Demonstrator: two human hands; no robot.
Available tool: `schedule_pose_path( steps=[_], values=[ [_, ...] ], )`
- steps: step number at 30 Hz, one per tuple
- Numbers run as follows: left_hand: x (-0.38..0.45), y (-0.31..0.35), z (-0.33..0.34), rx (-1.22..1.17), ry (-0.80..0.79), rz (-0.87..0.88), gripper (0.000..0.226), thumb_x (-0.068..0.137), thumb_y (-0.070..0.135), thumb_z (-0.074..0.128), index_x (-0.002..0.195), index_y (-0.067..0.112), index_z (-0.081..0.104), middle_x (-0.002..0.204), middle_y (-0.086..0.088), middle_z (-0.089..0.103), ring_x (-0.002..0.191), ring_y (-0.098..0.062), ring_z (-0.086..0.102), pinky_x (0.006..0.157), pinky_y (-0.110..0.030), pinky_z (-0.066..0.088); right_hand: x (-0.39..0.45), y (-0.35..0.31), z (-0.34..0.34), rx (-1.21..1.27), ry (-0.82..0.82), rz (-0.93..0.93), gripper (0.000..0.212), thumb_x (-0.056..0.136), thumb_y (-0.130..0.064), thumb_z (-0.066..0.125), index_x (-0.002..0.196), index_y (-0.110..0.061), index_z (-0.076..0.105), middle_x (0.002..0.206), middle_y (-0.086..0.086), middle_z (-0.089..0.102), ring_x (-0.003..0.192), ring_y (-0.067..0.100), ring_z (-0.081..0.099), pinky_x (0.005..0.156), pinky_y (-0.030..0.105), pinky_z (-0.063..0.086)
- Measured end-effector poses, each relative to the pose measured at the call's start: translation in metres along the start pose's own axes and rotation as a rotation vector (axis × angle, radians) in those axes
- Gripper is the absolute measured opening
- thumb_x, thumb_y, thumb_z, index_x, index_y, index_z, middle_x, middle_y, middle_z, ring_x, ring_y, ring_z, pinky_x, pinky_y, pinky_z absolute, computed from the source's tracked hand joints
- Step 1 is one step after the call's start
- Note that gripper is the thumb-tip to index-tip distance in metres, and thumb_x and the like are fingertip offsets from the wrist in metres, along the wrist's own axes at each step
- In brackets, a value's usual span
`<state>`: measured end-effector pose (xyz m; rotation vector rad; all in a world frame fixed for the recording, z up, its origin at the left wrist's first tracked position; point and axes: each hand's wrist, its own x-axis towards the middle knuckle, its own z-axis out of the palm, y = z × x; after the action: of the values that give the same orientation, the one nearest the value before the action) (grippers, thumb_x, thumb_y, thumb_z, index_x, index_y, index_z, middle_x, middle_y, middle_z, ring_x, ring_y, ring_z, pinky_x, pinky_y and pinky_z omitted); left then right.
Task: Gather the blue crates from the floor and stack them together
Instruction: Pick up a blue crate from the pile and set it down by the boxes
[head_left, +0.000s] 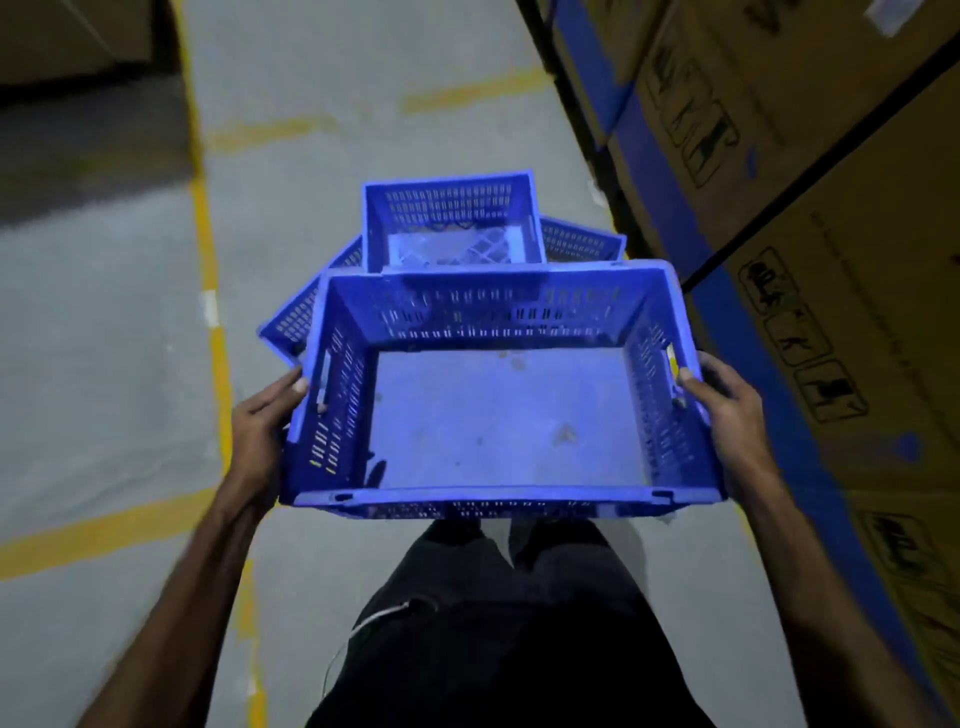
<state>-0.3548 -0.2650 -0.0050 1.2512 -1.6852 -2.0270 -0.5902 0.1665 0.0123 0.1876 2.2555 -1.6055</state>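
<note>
Large blue perforated plastic crate was held up off the grey concrete floor, carried level in front of the person's body, open top facing the camera, inside empty apart from some dirt marks on its base. Left hand gripped the crate's left short side, thumb on the rim near the handle slot, fingers curled under or around the wall. Right hand gripped the right short side the same way, thumb hooked over the rim by the right handle slot. Both sets of fingers were clamped on the crate.

Beyond the held crate, two more crates sat on the floor: a smaller blue slotted crate upright on top, and a wider blue crate under it, turned at an angle so its corners stuck out left and right. Held crate's far edge overlapped them in view; touching or not, cannot tell.

Yellow painted floor lines ran left of the crates. Brown cardboard boxes with blue bands stood along the right. Person's dark trousers showed below the crate.
</note>
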Motion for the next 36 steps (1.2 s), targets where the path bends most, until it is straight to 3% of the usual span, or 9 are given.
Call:
schedule_pose_path(
  steps=[3, 7, 12, 16, 19, 23, 30, 34, 36],
  values=[
    [-0.019, 0.011, -0.009, -0.051, -0.040, 0.091, 0.039, 0.100, 0.021, 0.062, 0.137, 0.012, 0.067, 0.127, -0.027, 0.068, 0.100, -0.037, 0.066, 0.084, -0.048, 0.060, -0.010, -0.022, 0.005, 0.015, -0.009, -0.072, 0.042, 0.098, -0.024, 0.069, 0.138, -0.012, 0.062, 0.125, 0.012, 0.070, 0.098, 0.019, 0.068, 0.080, 0.030, 0.058],
    [-0.032, 0.025, -0.014, -0.078, 0.029, 0.156, 0.030, 0.101, 0.015, 0.060, 0.128, 0.016, 0.073, 0.121, -0.027, 0.070, 0.096, -0.033, 0.067, 0.085, -0.048, 0.058, -0.009, -0.053, 0.017, 0.005, -0.055, -0.154, 0.078, 0.061, -0.077, 0.080, 0.123, -0.030, 0.070, 0.118, 0.002, 0.074, 0.097, 0.015, 0.070, 0.081, 0.029, 0.058],
    [-0.056, 0.031, -0.012, -0.153, 0.133, 0.205, 0.029, 0.100, 0.013, 0.062, 0.110, 0.033, 0.081, 0.110, -0.018, 0.071, 0.089, -0.026, 0.067, 0.078, -0.038, 0.061, 0.019, -0.068, 0.025, 0.027, -0.148, -0.231, 0.109, 0.053, -0.084, 0.080, 0.138, -0.019, 0.062, 0.130, 0.010, 0.069, 0.114, 0.029, 0.068, 0.094, 0.044, 0.057],
    [-0.086, 0.017, -0.008, -0.231, 0.285, 0.177, 0.029, 0.099, 0.013, 0.064, 0.120, 0.028, 0.077, 0.112, -0.016, 0.073, 0.093, -0.026, 0.068, 0.077, -0.036, 0.062, 0.032, -0.075, 0.024, 0.010, -0.235, -0.261, 0.105, 0.055, -0.084, 0.079, 0.138, -0.022, 0.063, 0.129, 0.006, 0.070, 0.113, 0.028, 0.069, 0.097, 0.051, 0.056],
    [-0.115, 0.005, 0.001, -0.245, 0.390, 0.157, 0.046, 0.098, 0.012, 0.065, 0.144, 0.015, 0.060, 0.103, -0.006, 0.078, 0.097, -0.027, 0.067, 0.073, -0.035, 0.062, 0.035, -0.076, 0.020, -0.020, -0.294, -0.292, 0.069, 0.061, -0.079, 0.079, 0.122, -0.048, 0.068, 0.126, 0.002, 0.071, 0.112, 0.030, 0.069, 0.095, 0.059, 0.055],
    [-0.165, -0.006, 0.019, -0.282, 0.494, 0.132, 0.033, 0.099, 0.010, 0.061, 0.130, 0.022, 0.067, 0.089, 0.008, 0.079, 0.076, -0.013, 0.073, 0.060, -0.028, 0.061, 0.043, -0.065, 0.018, -0.047, -0.334, -0.262, 0.090, 0.055, -0.084, 0.078, 0.129, -0.036, 0.065, 0.128, 0.008, 0.069, 0.111, 0.037, 0.068, 0.091, 0.057, 0.056],
    [-0.254, -0.052, 0.034, -0.346, 0.699, 0.021, 0.037, 0.097, 0.008, 0.064, 0.089, 0.038, 0.083, 0.093, 0.006, 0.080, 0.074, -0.011, 0.074, 0.064, -0.028, 0.062, 0.044, -0.035, 0.038, -0.177, -0.566, -0.281, 0.099, 0.059, -0.084, 0.076, 0.137, -0.024, 0.061, 0.131, 0.009, 0.068, 0.116, 0.033, 0.066, 0.098, 0.054, 0.054],
    [-0.302, -0.085, 0.027, -0.386, 0.850, -0.015, 0.025, 0.096, 0.009, 0.066, 0.108, 0.026, 0.080, 0.104, -0.005, 0.078, 0.084, -0.021, 0.075, 0.067, -0.034, 0.063, 0.019, -0.032, 0.065, -0.228, -0.741, -0.230, 0.055, 0.086, -0.038, 0.081, 0.134, -0.021, 0.058, 0.134, 0.009, 0.066, 0.118, 0.026, 0.064, 0.100, 0.045, 0.051],
    [-0.326, -0.100, 0.018, -0.407, 0.916, -0.037, 0.038, 0.096, 0.012, 0.068, 0.134, 0.014, 0.068, 0.120, -0.013, 0.072, 0.101, -0.030, 0.070, 0.076, -0.038, 0.059, 0.002, -0.031, 0.083, -0.257, -0.800, -0.210, 0.078, 0.067, -0.068, 0.083, 0.128, -0.026, 0.060, 0.126, -0.001, 0.069, 0.109, 0.017, 0.067, 0.095, 0.040, 0.052]
  ],
)
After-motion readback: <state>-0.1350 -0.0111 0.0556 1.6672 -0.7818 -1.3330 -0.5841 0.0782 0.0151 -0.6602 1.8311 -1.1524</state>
